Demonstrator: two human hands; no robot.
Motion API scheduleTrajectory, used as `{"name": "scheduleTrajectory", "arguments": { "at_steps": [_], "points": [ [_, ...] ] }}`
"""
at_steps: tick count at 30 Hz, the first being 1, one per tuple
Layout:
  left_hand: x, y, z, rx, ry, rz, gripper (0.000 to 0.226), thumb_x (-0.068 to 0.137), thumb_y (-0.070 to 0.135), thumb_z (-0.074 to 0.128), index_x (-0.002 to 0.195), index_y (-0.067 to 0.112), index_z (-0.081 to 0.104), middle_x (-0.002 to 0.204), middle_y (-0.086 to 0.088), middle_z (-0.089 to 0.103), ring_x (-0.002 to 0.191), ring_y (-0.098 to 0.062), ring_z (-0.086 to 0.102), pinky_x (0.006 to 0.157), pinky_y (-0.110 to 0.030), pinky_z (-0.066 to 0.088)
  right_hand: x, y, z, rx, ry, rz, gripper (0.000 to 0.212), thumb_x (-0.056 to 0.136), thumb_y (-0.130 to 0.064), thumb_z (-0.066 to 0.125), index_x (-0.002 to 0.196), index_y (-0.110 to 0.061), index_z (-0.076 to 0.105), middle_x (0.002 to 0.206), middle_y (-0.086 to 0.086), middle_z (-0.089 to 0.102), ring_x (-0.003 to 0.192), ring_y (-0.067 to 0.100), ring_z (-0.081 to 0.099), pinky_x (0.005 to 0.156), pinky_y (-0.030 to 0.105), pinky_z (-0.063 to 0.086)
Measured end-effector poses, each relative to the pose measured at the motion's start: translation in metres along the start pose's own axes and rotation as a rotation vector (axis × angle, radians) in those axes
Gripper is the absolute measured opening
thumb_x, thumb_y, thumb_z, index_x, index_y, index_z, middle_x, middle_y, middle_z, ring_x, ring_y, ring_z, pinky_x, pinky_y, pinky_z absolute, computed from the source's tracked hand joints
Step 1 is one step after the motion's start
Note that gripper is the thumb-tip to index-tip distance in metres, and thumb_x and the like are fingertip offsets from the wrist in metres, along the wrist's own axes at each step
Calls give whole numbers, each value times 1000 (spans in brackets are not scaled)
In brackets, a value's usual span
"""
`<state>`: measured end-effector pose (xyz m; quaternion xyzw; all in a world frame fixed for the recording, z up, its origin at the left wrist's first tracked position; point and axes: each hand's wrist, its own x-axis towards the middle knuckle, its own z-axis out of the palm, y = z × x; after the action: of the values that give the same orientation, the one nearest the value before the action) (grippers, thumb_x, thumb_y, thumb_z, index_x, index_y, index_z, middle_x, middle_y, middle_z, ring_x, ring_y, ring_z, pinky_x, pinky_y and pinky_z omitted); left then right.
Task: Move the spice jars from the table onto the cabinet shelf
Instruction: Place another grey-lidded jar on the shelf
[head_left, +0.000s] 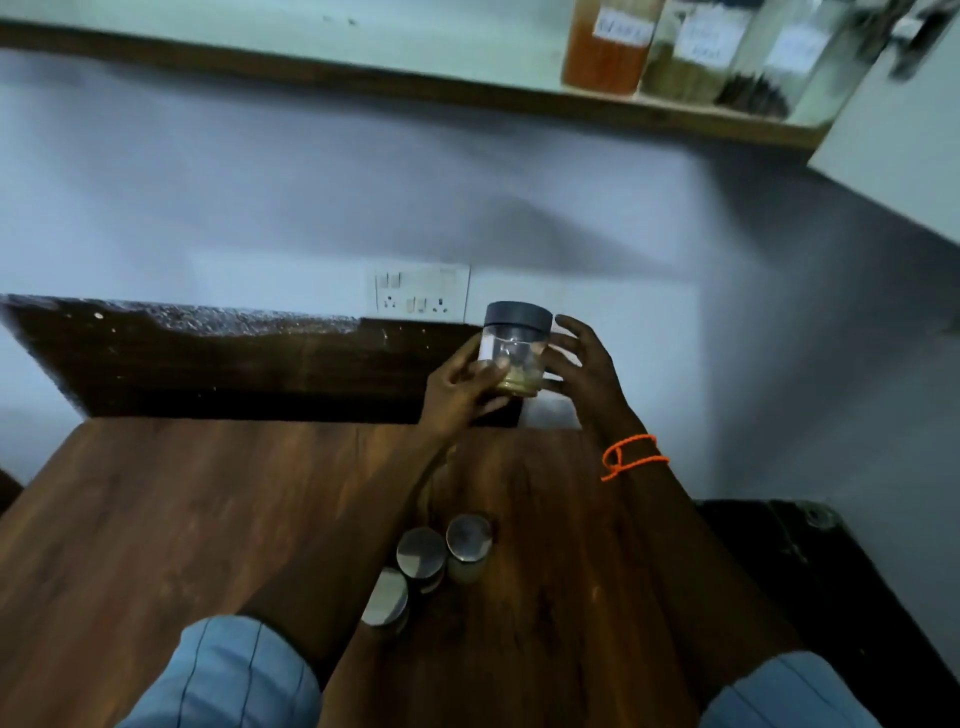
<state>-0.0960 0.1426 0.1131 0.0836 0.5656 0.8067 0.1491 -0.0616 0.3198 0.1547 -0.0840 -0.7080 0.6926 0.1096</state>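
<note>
A clear spice jar (514, 348) with a dark grey lid and a little yellowish powder at the bottom is held upright in the air above the far edge of the wooden table (208, 519). My left hand (462, 389) grips its lower left side. My right hand (587, 369), fingers spread, touches its right side. Three jars with shiny metal lids stand on the table between my forearms: one at the right (469, 540), one in the middle (422, 553), one nearest me (387, 597). The cabinet shelf (467, 88) runs across the top.
Three labelled jars stand at the shelf's right end: orange (605, 47), greenish (691, 57), dark (769, 67). An open white cabinet door (898, 135) hangs at the upper right. A wall socket plate (422, 293) sits behind the table. A dark box (810, 571) lies right of the table.
</note>
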Motion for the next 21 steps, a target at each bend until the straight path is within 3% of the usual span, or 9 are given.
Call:
{"name": "scheduleTrajectory", "arguments": {
  "at_steps": [2,4,7,10,12,15,18,21],
  "points": [
    [-1,19,6,201,74,190,71,82,20,85,146,24,54,130,4,67,119,-15,66,97,-33,58,-1,-17,6,-36,-39,-53,74,76,-25,89,141,-31,52,132,2,65,121,24,66,94,46,60],
    [-1,39,10,299,91,294,79,76,33,90,146,31,54,138,6,63,125,-13,61,100,-32,56,1,-35,10,-8,-71,-113,76,79,-10,87,143,-29,51,130,0,66,117,23,69,94,42,60],
    [-3,73,13,228,0,304,68,82,36,84,144,29,56,136,3,66,125,-21,64,103,-44,55,6,-70,8,77,-110,-184,75,81,1,81,145,-25,52,131,9,67,117,26,69,87,40,61],
    [-8,110,18,76,-105,308,53,91,28,71,142,17,59,127,-3,71,122,-29,66,99,-42,56,12,-109,3,189,-125,-222,70,84,5,76,145,-18,52,131,20,67,120,38,67,84,42,58],
    [-11,133,24,102,-111,364,51,93,23,70,142,15,59,127,-8,71,121,-32,66,100,-45,56,13,-134,1,222,-119,-270,65,85,6,75,142,-16,53,131,20,67,120,41,66,88,48,58],
    [-12,167,41,255,22,529,54,88,28,79,139,26,62,125,-1,73,115,-22,70,96,-46,59,10,-166,5,155,-86,-386,54,86,2,77,134,-15,60,128,14,70,121,36,67,97,56,57],
    [-16,198,60,352,272,662,75,75,47,87,143,35,57,126,7,65,112,-8,66,91,-25,59,2,-189,14,166,-133,-459,49,89,-4,75,135,-12,61,131,9,69,126,31,64,98,52,58],
    [-22,219,73,378,304,763,79,78,43,86,148,33,52,127,6,58,111,-2,61,87,-15,54,-6,-210,16,186,-197,-503,62,85,-9,80,142,-20,58,137,6,67,126,28,64,102,50,55]
  ]
}}
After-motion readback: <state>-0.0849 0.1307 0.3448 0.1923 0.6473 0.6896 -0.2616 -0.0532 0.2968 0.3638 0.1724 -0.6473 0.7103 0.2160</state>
